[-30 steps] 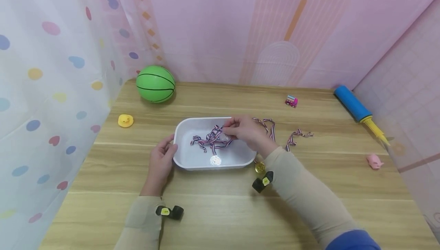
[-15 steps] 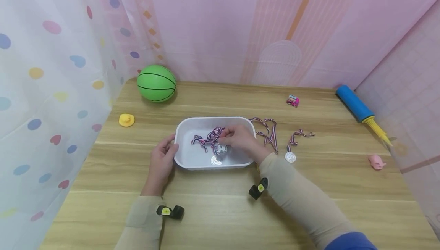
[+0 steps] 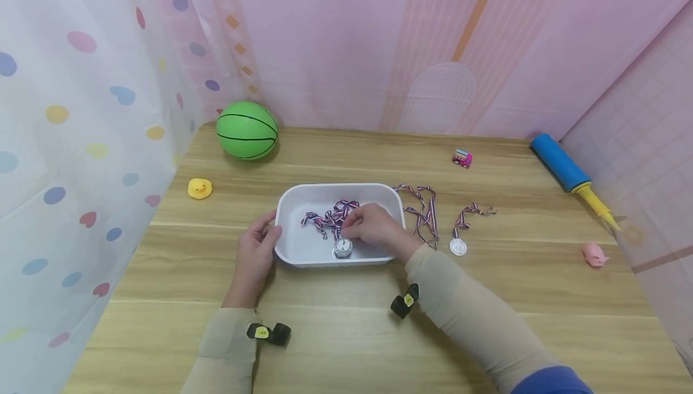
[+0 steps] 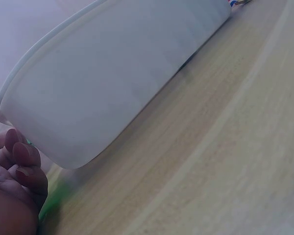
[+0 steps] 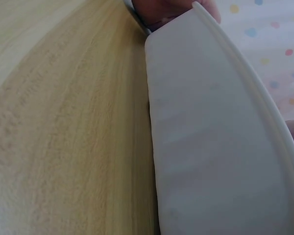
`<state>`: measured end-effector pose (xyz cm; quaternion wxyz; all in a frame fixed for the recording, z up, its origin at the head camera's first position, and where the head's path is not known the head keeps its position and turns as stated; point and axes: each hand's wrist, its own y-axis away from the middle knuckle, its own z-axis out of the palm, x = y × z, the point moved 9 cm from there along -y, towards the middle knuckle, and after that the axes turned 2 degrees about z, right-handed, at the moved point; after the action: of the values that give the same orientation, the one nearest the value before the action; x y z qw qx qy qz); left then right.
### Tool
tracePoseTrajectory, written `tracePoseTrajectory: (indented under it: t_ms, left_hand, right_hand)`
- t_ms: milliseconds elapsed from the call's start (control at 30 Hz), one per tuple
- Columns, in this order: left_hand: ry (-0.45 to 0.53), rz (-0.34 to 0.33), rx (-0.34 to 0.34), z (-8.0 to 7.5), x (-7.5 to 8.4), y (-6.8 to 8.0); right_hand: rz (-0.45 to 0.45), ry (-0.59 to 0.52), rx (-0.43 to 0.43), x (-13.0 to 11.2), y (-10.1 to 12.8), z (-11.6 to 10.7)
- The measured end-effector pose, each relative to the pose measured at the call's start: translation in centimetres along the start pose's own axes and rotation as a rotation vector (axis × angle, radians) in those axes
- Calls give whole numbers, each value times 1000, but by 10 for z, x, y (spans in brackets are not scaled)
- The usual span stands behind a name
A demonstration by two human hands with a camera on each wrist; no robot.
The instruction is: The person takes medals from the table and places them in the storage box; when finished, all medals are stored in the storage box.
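1. The head view looks forward and down from above, framing the white, rounded-rectangular plastic tray (image 3: 295, 245) whole on the light wood-grain tabletop (image 3: 346, 340).
2. The left wrist view, low and close, faces its near outer wall (image 4: 103, 83) (heavily tilted).
3. The right wrist view shares that wall, facing leftward.

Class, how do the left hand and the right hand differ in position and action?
The left hand grips the tray by its left end from outside; the right hand reaches inside.
The right hand is at a silver medal; the left hand is well apart from it.
Both come from beige sleeves.
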<state>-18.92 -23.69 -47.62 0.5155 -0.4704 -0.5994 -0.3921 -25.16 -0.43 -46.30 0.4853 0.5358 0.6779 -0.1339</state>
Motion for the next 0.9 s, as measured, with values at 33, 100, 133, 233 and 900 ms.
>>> tracePoseTrajectory:
  t_ms: [33,100,133,233,900]
  left_hand:
    - [0,1,1,0,0,0]
    - [-1,5,0,0,1,0]
    - [-2,4,0,0,1,1]
    - [-1,-1,-1,0,2,1]
    - [4,-23,-12,1,6,3]
  right_hand:
    - [-4,19,-5,-1,0,1]
    - [-9,46,-13,-1,0,3]
    - [-14,56,-17,-1,0,4]
    - [-21,75,-33,-1,-1,6]
    - [-51,204,-39,-5,2,10]
